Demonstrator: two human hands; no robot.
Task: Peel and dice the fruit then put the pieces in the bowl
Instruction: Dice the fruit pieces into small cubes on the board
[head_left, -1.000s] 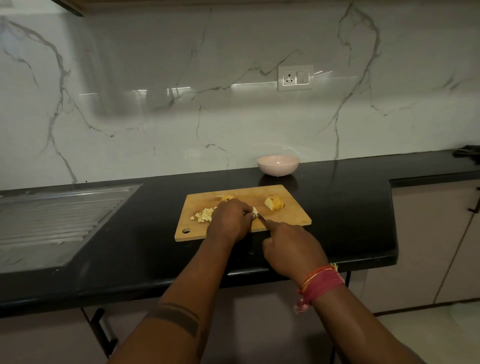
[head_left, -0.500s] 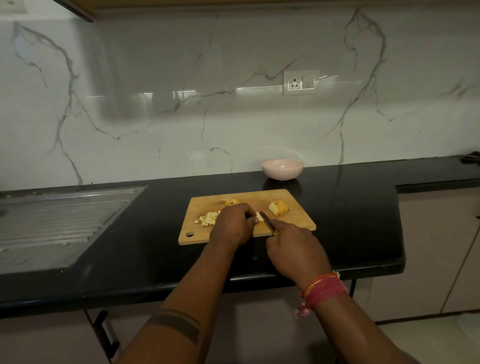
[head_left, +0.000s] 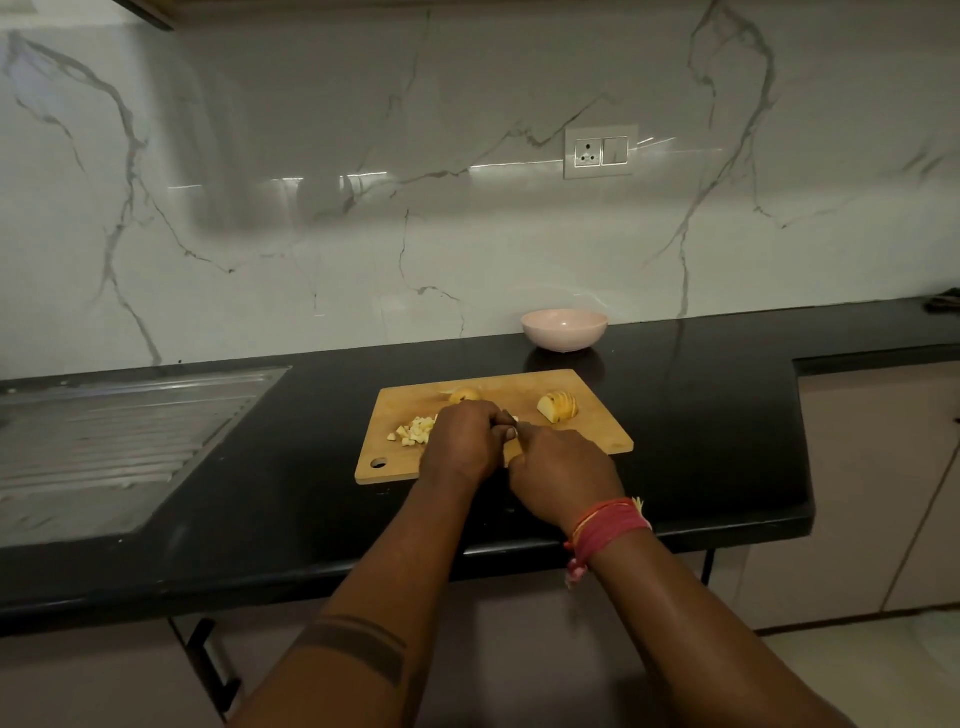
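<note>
A wooden cutting board (head_left: 597, 436) lies on the black counter. On it sit a pile of pale diced fruit (head_left: 413, 430) at the left, a rounded fruit piece (head_left: 464, 394) at the back and a sliced wedge (head_left: 557, 407) at the right. My left hand (head_left: 460, 441) curls over a small fruit piece in the board's middle; the piece is almost hidden. My right hand (head_left: 561, 475) grips a knife whose blade is mostly covered, right beside the left fingers. A pink bowl (head_left: 564, 328) stands behind the board by the wall.
A steel sink drainboard (head_left: 119, 441) is set into the counter (head_left: 701, 415) at the left. A wall socket (head_left: 601, 151) sits above the bowl. A dark object (head_left: 943, 301) lies at the far right edge. Cabinet fronts stand below right.
My right hand with the knife has drawn in closer to my left hand, so less of the blade shows. The camera view shifted slightly; the fruit pieces lie where they were.
</note>
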